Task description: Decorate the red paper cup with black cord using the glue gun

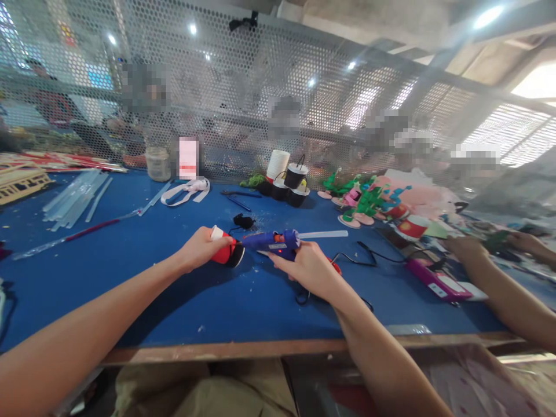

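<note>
My left hand [200, 248] is closed round a small red paper cup [226, 252] with a black base, held on its side just above the blue table [130, 278]. My right hand [306, 267] grips a blue hot glue gun [273, 242]. Its nozzle points left and touches the cup's black end. A clear glue stick [324, 234] sticks out of the gun's back to the right. The gun's black cord [351, 259] trails off to the right across the table.
Loose clear glue sticks [73, 198] lie at the back left. Black and white cups [289, 176] stand at the back centre, coloured paper craft pieces [369, 202] to their right. A co-worker's arms [495, 272] work at the right, beside a pink glue gun [436, 282]. Mesh screen behind.
</note>
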### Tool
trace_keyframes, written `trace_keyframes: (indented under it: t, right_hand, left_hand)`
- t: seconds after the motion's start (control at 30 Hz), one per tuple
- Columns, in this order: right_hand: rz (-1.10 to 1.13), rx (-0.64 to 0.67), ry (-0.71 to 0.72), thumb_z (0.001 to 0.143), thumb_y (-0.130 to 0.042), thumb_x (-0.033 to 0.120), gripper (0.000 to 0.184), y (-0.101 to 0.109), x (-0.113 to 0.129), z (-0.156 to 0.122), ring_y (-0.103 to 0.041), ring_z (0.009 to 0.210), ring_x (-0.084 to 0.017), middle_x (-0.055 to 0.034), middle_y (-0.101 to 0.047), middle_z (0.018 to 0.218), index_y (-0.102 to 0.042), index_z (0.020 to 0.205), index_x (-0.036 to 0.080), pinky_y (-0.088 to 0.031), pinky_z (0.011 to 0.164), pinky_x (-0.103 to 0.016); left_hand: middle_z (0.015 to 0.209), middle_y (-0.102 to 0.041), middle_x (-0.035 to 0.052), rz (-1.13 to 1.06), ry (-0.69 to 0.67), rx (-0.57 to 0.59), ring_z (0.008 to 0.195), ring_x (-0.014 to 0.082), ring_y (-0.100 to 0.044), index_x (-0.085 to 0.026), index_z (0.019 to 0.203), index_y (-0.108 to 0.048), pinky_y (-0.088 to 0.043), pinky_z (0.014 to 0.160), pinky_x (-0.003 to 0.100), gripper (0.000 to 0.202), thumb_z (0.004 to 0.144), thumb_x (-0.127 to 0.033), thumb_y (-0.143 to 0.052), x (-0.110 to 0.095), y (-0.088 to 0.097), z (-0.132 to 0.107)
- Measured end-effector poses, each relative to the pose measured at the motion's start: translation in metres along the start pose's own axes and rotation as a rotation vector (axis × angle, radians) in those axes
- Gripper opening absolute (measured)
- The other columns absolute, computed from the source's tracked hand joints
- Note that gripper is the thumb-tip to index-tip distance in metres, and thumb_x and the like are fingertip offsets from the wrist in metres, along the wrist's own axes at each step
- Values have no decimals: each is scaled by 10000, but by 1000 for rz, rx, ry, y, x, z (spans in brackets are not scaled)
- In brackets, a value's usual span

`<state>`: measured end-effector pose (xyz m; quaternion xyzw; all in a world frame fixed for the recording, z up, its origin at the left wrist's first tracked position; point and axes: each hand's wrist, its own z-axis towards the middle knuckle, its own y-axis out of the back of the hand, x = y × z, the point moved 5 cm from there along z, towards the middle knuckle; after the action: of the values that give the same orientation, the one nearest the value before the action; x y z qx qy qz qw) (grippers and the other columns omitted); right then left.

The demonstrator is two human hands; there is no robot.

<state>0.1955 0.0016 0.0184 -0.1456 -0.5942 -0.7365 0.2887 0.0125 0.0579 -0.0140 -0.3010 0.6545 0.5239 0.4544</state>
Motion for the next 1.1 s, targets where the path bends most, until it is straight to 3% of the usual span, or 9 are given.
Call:
trace_keyframes:
  t: [0.3, 1.1]
  right_hand:
    - [116, 61, -80, 719, -523, 344, 263, -11, -16, 10, -474, 330, -105, 31, -475, 345, -536, 521, 171, -391, 404, -213]
    - [190, 109, -130, 708, -535, 389, 302, -6, -17, 6, -442, 321, -81, 33, -462, 346, -543, 521, 152, -358, 367, -189]
  left_hand:
    - [438, -321, -54, 59, -80, 64, 444, 59, -265, -151, 476, -426, -178, 418, 202, 349, 644, -442, -519, 2, -1, 1]
    - [428, -306, -57, 58, -106, 76, 432, 61, -250, -157, 465, -424, -171, 424, 213, 356, 653, -441, -526, 2, 0, 1]
